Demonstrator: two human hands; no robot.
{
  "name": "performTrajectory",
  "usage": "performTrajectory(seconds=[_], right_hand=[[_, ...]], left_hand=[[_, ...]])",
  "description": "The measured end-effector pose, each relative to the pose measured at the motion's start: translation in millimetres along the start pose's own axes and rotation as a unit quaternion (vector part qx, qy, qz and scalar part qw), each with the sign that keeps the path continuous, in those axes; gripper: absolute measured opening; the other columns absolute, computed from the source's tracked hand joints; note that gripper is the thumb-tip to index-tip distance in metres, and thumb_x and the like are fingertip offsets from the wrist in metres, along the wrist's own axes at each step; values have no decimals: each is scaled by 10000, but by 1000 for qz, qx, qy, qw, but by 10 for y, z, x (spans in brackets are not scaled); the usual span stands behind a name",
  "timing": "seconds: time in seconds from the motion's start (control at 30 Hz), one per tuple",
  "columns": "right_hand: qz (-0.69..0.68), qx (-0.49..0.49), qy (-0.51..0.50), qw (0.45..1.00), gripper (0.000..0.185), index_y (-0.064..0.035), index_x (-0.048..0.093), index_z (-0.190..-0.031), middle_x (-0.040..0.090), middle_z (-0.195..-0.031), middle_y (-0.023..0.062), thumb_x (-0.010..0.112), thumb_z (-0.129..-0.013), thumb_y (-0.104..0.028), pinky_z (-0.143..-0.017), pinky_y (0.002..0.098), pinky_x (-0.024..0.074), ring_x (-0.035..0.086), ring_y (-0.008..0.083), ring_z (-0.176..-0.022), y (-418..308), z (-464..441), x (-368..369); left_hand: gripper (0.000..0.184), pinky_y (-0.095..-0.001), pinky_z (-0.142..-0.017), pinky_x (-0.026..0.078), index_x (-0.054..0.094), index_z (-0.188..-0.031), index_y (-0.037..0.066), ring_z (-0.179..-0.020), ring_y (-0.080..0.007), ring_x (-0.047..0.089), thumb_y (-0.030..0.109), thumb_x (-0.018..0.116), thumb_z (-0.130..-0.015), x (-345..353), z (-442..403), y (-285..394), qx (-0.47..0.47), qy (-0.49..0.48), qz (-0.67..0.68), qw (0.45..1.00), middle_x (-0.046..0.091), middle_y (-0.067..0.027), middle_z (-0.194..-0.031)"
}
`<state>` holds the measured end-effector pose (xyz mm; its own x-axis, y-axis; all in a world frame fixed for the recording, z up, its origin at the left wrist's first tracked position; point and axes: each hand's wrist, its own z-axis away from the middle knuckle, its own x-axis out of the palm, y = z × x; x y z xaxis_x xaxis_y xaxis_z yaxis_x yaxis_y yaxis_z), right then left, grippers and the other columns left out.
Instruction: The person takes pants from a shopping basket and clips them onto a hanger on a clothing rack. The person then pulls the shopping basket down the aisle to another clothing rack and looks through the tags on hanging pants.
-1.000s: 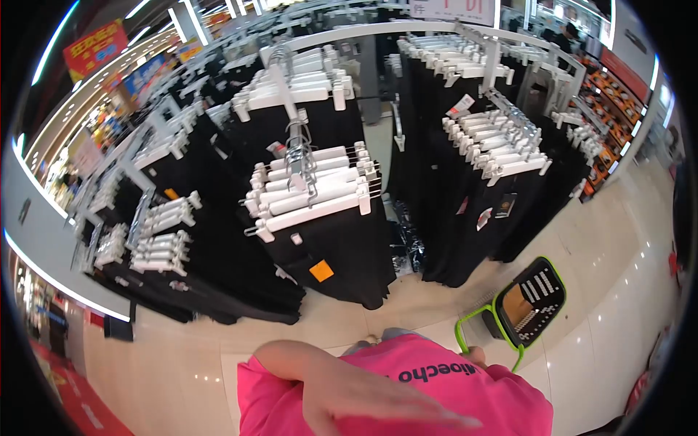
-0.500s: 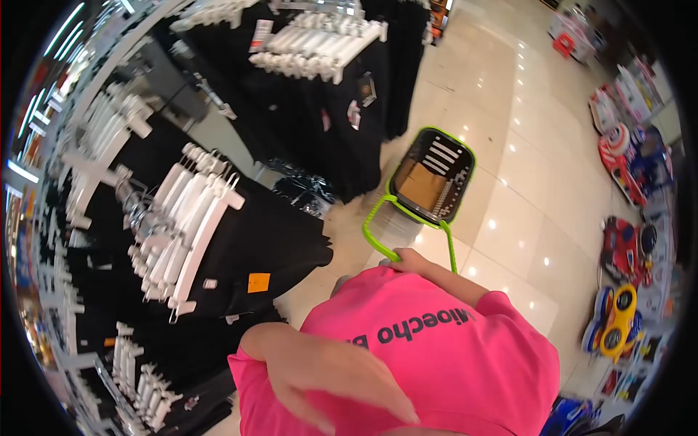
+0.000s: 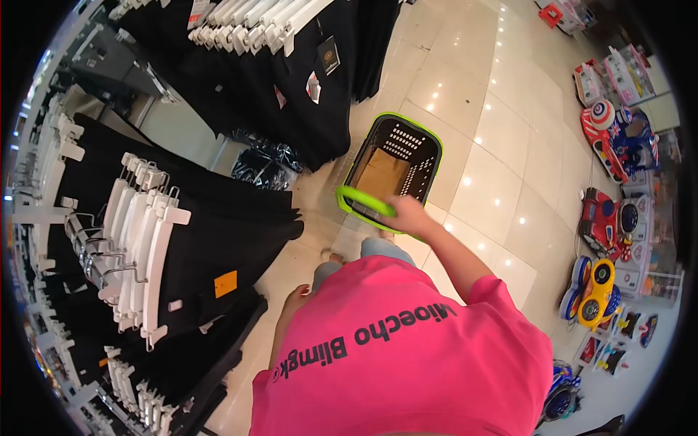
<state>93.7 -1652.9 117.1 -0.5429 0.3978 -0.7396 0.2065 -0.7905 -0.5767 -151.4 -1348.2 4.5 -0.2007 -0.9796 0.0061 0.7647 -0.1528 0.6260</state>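
Observation:
My right hand [image 3: 407, 216] is closed around the bright green handle [image 3: 365, 199] of a black shopping basket [image 3: 425, 163] with a green rim. A flat brown piece [image 3: 382, 174] shows at the bottom of the basket, in front of my feet. At my left side hangs my left hand [image 3: 299, 292], loosely open and partly hidden by my arm and the pink T-shirt [image 3: 407, 349]. Nothing is visible in it. Nearest to that hand are black garments [image 3: 247, 240] on white hangers [image 3: 149, 247].
Another rack of black clothes [image 3: 283, 109] with tags stands ahead on the left. Dark plastic wrapping [image 3: 265, 167] lies beneath it. Toy ride-on cars [image 3: 603, 225] and boxes line the right side. A shiny tiled floor [image 3: 494, 160] runs between.
My left hand has dropped from in front of my chest to my left side. My right hand and the handle have swung forward over the basket's near edge. The racks have shifted left in view.

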Motion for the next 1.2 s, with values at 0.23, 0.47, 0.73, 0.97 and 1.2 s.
performTrajectory(seconds=[0.23,0.47,0.73,0.97,1.2], right_hand=[[89,95,47,990,391,-74,614,-938,630,-898,165,649,-688,-372,-742,407,474,600,320,-865,1256,-797,-631],[128,170,125,969,385,-55,513,-1061,598,-1009,199,603,-716,-199,-788,412,475,577,338,-943,2757,-1218,-634],[57,232,-117,964,394,-33,594,-1040,603,-1042,190,613,-659,-131,-880,384,439,558,331,-1007,3836,-1359,-21],[-18,149,-223,963,265,-78,655,-878,634,-869,195,586,-699,-261,-795,404,466,604,327,-868,3926,-475,1257],[-216,351,-127,902,263,-14,607,-644,577,-524,106,694,-717,-251,-402,289,423,541,169,-436,4219,285,1180]], left_hand=[[491,-397,-839,449,493,-1172,6,-994,-345,555,311,581,-797,377,94,234,-63,198,-350,913,563,-225,-1084],[438,-372,-760,474,535,-1132,32,-878,-290,606,315,581,-801,1191,-204,147,-128,114,-81,982,619,-183,-970],[449,-321,-801,470,575,-1095,48,-920,-247,607,389,561,-804,1858,-266,-418,-219,108,-120,962,622,-173,-993],[421,-297,-749,478,590,-1067,40,-844,-213,614,365,589,-799,1806,-185,-554,-189,160,-75,966,636,-133,-911],[374,-293,-718,475,593,-1062,59,-811,-195,605,330,604,-805,1602,-271,-411,-127,226,-85,962,634,-125,-890]])
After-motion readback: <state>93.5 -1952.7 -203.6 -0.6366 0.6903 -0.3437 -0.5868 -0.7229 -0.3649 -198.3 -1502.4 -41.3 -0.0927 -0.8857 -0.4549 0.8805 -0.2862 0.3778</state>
